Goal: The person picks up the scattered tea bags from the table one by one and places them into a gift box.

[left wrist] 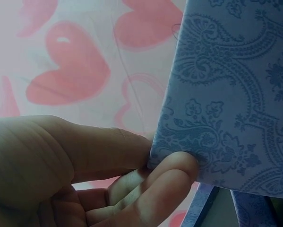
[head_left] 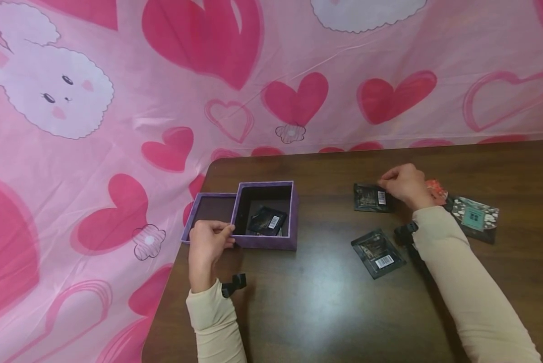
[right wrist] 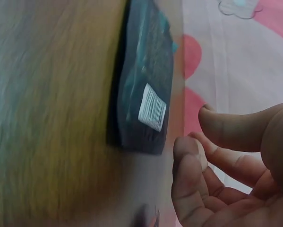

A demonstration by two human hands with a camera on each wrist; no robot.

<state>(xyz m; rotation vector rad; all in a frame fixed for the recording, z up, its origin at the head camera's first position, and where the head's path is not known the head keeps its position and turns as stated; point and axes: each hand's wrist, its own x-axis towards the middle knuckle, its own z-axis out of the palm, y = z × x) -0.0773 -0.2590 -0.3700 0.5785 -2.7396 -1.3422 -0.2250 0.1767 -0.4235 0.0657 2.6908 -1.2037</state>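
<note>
My left hand (head_left: 207, 244) pinches the near left corner of a purple patterned box (head_left: 266, 243), thumb on one side and fingers on the other in the left wrist view. The box stands without a lid on top, and a black sachet (head_left: 266, 221) with a barcode lies inside. My right hand (head_left: 407, 184) hovers by the right edge of another black sachet (head_left: 367, 197), thumb and fingertips apart with nothing between them in the right wrist view. Nearer to me lies one more black sachet (head_left: 377, 253), its barcode facing up.
Left of the box is its shallow purple lid (head_left: 214, 212), inner side up. Beyond the right wrist lie a white-and-black packet (head_left: 474, 218) with a teal label and a red-orange patterned thing (head_left: 436, 189), partly hidden. A pink heart-print cloth (head_left: 294, 96) hangs behind the brown table (head_left: 316, 302).
</note>
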